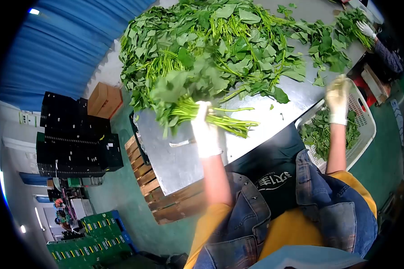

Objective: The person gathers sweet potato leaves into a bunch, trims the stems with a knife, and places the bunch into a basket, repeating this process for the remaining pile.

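Observation:
A bunch of leafy green stems (220, 120) is gripped in my gloved left hand (204, 130) above the metal table (166, 166), its cut ends pointing right and its leaves to the left. A large heap of the same greens (238, 40) covers the back of the table. My right hand (338, 96), in a pale glove, is raised over the rim of a white basket (370, 121) with loose leaves (321, 134) inside. Its fingers are blurred, and I cannot make out whether they hold anything. A white-handled tool (180, 144) lies beside my left hand.
Another person's gloved hand (366, 29) touches greens at the table's far right. Below the table is a wooden pallet (143, 172). Black crates (72, 139), a cardboard box (104, 101) and green crates (96, 240) stand on the left.

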`<state>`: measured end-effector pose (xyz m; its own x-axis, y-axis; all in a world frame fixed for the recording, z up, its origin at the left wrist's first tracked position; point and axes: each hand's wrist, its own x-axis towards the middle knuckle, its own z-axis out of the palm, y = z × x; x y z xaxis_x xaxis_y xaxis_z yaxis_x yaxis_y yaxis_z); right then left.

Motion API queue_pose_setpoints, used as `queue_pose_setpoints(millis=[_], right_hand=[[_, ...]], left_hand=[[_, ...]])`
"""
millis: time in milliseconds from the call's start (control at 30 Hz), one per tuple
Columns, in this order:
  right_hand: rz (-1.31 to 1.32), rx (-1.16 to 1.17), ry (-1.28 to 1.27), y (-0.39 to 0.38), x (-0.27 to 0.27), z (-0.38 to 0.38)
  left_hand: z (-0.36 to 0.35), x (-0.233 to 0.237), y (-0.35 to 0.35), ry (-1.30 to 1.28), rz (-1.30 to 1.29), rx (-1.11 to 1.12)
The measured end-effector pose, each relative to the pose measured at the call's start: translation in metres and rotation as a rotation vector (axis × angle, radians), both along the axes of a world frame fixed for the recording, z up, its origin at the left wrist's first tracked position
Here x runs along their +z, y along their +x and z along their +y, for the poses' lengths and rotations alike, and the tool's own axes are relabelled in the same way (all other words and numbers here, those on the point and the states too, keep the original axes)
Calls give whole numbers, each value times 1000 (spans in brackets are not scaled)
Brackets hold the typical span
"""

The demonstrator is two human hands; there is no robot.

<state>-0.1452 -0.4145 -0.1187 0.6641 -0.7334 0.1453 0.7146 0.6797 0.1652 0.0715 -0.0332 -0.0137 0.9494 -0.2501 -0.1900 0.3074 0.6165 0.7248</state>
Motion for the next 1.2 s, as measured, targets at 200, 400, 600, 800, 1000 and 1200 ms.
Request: queue_pose_setpoints(millis=[200, 400, 600, 800, 1000, 1200], right_hand=[[389, 282, -118, -7, -39, -4], [1091, 89, -1468, 133, 54, 135], [1696, -339, -2335, 237, 23, 139], [1497, -530, -1925, 209, 43, 120], [1511, -163, -1168, 54, 83, 70], [2961, -229, -1656, -147, -18, -44]], left_hand=[[13, -17, 3, -101, -12, -35], [18, -10, -12, -202, -8, 0], [35, 11, -24, 76, -240, 303], [55, 0, -16, -15, -66, 238], [50, -2, -11, 164, -243, 373], [53, -24, -3, -147, -118, 116]])
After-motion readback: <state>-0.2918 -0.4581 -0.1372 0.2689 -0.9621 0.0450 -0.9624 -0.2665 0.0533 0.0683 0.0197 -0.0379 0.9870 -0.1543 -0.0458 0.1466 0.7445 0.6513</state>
